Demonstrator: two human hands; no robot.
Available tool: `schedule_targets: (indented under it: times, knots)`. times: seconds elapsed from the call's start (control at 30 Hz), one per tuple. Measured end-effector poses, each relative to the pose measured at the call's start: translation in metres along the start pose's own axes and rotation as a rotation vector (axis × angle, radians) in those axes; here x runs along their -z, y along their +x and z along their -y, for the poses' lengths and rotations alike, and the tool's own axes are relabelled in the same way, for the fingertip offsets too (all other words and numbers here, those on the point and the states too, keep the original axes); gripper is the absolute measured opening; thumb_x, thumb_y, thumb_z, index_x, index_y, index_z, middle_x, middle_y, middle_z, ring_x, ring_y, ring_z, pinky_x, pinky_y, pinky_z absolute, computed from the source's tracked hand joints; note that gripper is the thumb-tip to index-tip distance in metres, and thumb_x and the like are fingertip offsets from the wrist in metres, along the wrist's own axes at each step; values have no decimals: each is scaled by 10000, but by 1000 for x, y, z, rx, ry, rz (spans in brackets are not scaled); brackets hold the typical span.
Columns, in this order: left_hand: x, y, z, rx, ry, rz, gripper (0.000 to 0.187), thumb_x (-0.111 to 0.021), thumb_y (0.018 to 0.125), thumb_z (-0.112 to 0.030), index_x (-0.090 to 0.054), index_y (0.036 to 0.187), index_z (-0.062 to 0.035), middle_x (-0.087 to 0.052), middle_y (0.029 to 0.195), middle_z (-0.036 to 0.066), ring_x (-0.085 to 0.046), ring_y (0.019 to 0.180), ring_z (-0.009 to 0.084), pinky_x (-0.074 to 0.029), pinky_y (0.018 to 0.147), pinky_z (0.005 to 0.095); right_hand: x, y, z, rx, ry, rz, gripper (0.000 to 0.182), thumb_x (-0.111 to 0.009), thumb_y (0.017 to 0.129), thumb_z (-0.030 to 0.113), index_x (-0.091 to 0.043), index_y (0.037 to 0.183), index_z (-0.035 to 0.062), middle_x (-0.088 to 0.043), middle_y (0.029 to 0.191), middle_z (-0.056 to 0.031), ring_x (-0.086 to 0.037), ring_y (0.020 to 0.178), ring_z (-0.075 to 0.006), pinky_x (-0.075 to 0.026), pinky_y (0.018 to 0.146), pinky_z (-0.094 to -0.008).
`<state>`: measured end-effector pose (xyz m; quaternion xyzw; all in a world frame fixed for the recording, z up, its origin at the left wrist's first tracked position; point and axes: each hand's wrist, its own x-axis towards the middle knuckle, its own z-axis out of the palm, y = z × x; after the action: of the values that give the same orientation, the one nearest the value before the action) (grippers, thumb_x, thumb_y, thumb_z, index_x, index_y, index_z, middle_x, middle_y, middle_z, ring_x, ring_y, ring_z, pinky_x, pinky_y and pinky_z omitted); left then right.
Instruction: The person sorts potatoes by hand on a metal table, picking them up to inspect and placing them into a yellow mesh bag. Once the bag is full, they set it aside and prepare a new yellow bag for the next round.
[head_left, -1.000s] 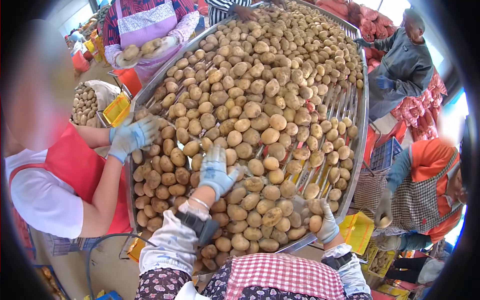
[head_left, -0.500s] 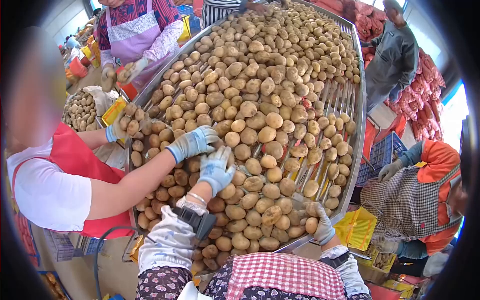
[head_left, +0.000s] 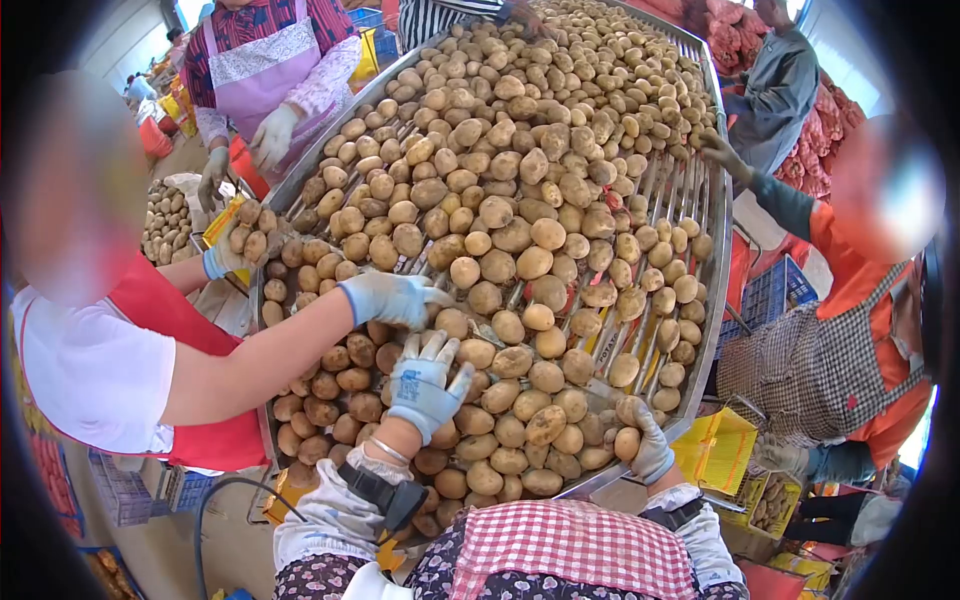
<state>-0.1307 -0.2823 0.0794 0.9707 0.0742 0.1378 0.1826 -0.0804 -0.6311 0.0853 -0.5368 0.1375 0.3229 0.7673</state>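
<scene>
Potatoes (head_left: 545,425) cover the slatted metal sorting table in front of me. My left hand (head_left: 425,390), in a pale blue and white glove, lies over the potatoes at the near left with its fingers spread, gripping none. At the table's near right edge, my right hand (head_left: 652,450), gloved too, has its fingers curled around a potato (head_left: 627,443). Just beyond my left hand is the gloved hand (head_left: 392,299) of a co-worker in a red apron. That person's other hand (head_left: 228,256) holds several potatoes at the left rim.
The table's metal rim (head_left: 716,300) runs along the right. Across it, a person in orange sleeves (head_left: 840,250) reaches over the potatoes. Yellow crates (head_left: 712,455) and a blue crate (head_left: 775,300) stand on the right. More people line the far left and back; red sacks (head_left: 815,130) are stacked behind.
My left hand has drawn back slightly and spread its fingers. My right hand stays in place with the potato. The person in orange sleeves has stretched an arm onto the table.
</scene>
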Motion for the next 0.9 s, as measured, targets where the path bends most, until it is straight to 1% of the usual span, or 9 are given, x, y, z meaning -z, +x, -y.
schedule_targets:
  times: [0.03, 0.17, 0.23, 0.33, 0.43, 0.53, 0.7, 0.8, 0.9]
  knots:
    - [-6, -11, 3, 26, -48, 67, 529, -640, 809, -371, -580, 1244, -77, -486, 1367, 161, -380, 1281, 460, -352, 1045, 518, -1, 2, -1, 5, 3, -3, 561, -565, 898, 477, -506, 1255, 49, -623, 1019, -117, -597, 734, -167, -508, 672, -300]
    - [3, -53, -6, -71, 151, 182, 705, -648, 778, -440, -469, 1364, -91, -337, 1482, 167, -256, 1364, 454, -193, 1115, 555, 1, 4, 1, -22, 72, -10, 449, -562, 933, 368, -504, 1267, 74, -623, 1027, -107, -628, 755, -179, -527, 632, -293]
    - [-7, -65, 1, -56, 133, 155, 713, -642, 782, -450, -462, 1373, -92, -330, 1487, 174, -264, 1361, 448, -196, 1115, 551, 3, 4, 2, -34, 170, 10, 396, -570, 939, 316, -509, 1258, 89, -630, 1039, -100, -656, 779, -204, -545, 598, -300]
    - [-21, -52, -3, -30, 155, 49, 719, -627, 792, -442, -440, 1388, -85, -335, 1477, 207, -288, 1347, 439, -211, 1110, 545, 23, 10, 0, -32, 303, 90, 534, -507, 925, 507, -529, 1237, 74, -632, 1068, -141, -663, 765, -226, -566, 593, -346]
    - [-25, -37, -8, 6, 205, 18, 684, -601, 817, -413, -437, 1391, -79, -350, 1469, 199, -292, 1354, 416, -219, 1105, 537, 20, -2, 16, -17, 409, 113, 575, -491, 898, 590, -579, 1137, 74, -623, 932, -122, -633, 688, -240, -543, 543, -343]
    - [-33, -34, 1, -31, 266, 1, 672, -577, 838, -422, -426, 1399, -85, -361, 1461, 194, -300, 1359, 387, -212, 1109, 533, 6, -26, 39, 45, 421, -35, 568, -483, 899, 593, -579, 1122, 79, -618, 908, -117, -634, 692, -253, -546, 532, -359]
    - [-33, -40, -7, -71, 224, 110, 672, -552, 855, -435, -402, 1411, -89, -386, 1439, 194, -315, 1348, 376, -198, 1114, 531, 23, -49, 60, 164, 538, -42, 614, -392, 932, 576, -513, 1289, 91, -604, 1198, -143, -651, 776, -264, -562, 550, -359]
    - [-29, -57, -8, -144, 216, 96, 668, -560, 849, -422, -409, 1399, -74, -407, 1419, 193, -343, 1319, 383, -200, 1115, 522, 55, -47, 63, 225, 639, 79, 554, -462, 912, 556, -525, 1248, 121, -606, 1144, -121, -635, 846, -268, -550, 567, -375]
    - [-10, -80, -16, -6, 199, 120, 662, -590, 831, -384, -424, 1385, -62, -432, 1392, 197, -357, 1293, 401, -224, 1105, 518, 101, -30, 59, 274, 574, 181, 482, -537, 884, 540, -576, 1096, 110, -625, 997, -117, -596, 715, -234, -512, 528, -340]
